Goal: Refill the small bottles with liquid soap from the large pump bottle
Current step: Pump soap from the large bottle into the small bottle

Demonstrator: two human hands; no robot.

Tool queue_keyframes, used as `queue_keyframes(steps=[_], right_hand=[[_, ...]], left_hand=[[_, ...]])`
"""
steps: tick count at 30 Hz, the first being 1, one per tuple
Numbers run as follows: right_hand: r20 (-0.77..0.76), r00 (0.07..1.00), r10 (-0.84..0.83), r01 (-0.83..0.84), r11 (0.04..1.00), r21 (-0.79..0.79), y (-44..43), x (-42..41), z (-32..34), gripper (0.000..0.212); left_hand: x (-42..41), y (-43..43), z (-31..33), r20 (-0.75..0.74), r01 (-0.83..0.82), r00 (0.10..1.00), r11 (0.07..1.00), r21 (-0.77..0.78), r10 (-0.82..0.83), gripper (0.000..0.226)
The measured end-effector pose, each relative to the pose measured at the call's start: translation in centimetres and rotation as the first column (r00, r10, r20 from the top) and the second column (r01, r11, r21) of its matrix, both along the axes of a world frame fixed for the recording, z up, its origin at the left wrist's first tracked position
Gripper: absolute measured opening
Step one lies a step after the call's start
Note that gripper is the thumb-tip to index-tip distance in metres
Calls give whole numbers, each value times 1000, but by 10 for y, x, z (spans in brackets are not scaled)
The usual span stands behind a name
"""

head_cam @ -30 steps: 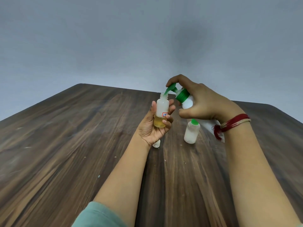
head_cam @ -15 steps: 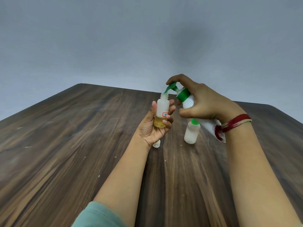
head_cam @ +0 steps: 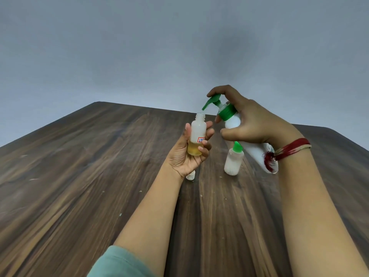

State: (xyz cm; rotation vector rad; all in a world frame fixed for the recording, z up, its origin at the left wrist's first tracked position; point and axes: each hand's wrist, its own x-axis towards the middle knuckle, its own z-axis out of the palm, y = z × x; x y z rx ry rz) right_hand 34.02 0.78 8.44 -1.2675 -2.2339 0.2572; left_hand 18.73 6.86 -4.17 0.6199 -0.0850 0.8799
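Left hand (head_cam: 189,156): you grip the small bottle (head_cam: 198,134) upright, with your fingers curled round its body.
Small bottle contents: amber liquid fills the lower part, and the mouth is uncapped.
Right hand (head_cam: 256,124): you clasp the large pump bottle (head_cam: 232,122) by its neck and tilt it toward your left hand. One finger rests on the green pump head (head_cam: 212,100).
Nozzle: just above the small bottle's mouth, not touching.
Pump bottle contents: the opaque white wall hides the level.
Below your right hand: a green-capped bottle (head_cam: 232,161) stands on the table (head_cam: 79,166), its fill unclear.
Under your left wrist: a white cap (head_cam: 190,176).

One wide-angle head-worn camera looks forward and down, close behind the left grip (head_cam: 188,154) and right grip (head_cam: 252,124), across the counter (head_cam: 79,176) toward a wall (head_cam: 119,47).
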Motion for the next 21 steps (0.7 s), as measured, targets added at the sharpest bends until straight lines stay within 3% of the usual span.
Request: queue_keyframes(steps=[21], right_hand=[[72, 997, 7, -7, 1000, 1, 0, -5, -3, 66]], left_hand=[[0, 1, -1, -1, 10, 1000, 1000, -8, -10, 65]])
